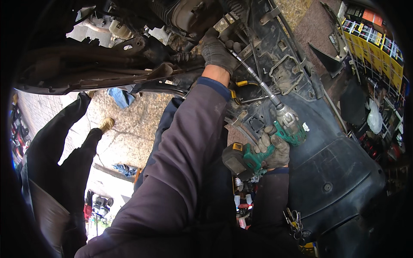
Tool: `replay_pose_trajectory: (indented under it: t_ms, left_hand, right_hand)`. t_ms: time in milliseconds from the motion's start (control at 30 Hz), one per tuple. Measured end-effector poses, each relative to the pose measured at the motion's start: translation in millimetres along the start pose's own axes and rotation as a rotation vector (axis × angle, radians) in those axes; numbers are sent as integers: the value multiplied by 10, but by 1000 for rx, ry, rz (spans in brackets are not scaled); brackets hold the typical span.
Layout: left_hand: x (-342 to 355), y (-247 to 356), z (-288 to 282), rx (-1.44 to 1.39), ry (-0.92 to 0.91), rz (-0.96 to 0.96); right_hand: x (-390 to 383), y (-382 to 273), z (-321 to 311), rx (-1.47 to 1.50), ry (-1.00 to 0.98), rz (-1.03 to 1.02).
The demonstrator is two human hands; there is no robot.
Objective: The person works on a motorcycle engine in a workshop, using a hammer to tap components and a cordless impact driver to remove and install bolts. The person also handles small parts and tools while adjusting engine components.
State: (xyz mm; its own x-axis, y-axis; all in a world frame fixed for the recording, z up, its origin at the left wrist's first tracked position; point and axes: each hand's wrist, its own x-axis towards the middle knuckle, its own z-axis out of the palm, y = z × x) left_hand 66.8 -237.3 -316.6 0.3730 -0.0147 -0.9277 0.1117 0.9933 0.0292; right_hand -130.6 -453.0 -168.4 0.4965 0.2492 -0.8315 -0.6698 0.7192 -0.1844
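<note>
A gloved hand, my left hand [218, 51], has its fingers curled round the far end of a long silver extension bar [253, 75], up among the dark metal parts [185, 19] of a vehicle. The bar runs down to the chuck of a green cordless impact driver [291, 131] with a black battery [236, 161]. My right hand [273, 150], also gloved, grips that driver by its handle, over a black panel [327, 172]. Beside the bar, below my left hand, lies a yellow-handled tool [242, 84] on the frame. What the bar's tip meets is hidden by my left hand.
A person in dark trousers [60, 137] stands at my left on pale pavement [129, 137]. A blue cloth [120, 98] lies on the ground. Stacked yellow boxes [378, 56] and clutter line the right side. A bunch of keys [296, 223] shows near the lower edge.
</note>
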Motion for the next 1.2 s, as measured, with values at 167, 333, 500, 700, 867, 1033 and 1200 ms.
replay_pose_trajectory:
  t_ms: [167,333,500,700,867,1033,1200]
  left_hand:
    - [30,51,-15,-43,-47,36]
    - [2,32,-40,-18,-43,82]
    - [-34,7,-133,-70,-136,6]
    - [-202,-74,-216,-37,-172,-30]
    - [-508,-82,-168,41,-126,126]
    - [-828,47,-92,155,-185,274]
    - [-1131,107,-84,276,-158,458]
  right_hand:
    - [8,11,-18,-21,41,-16]
    - [-13,46,-71,-5,40,-17]
    - [-82,69,-155,-96,99,-18]
    - [-275,188,-286,-38,121,-29]
    - [-355,267,-380,-22,68,10]
    - [-338,389,-403,40,-11,38]
    - [-397,575,-394,32,-56,41]
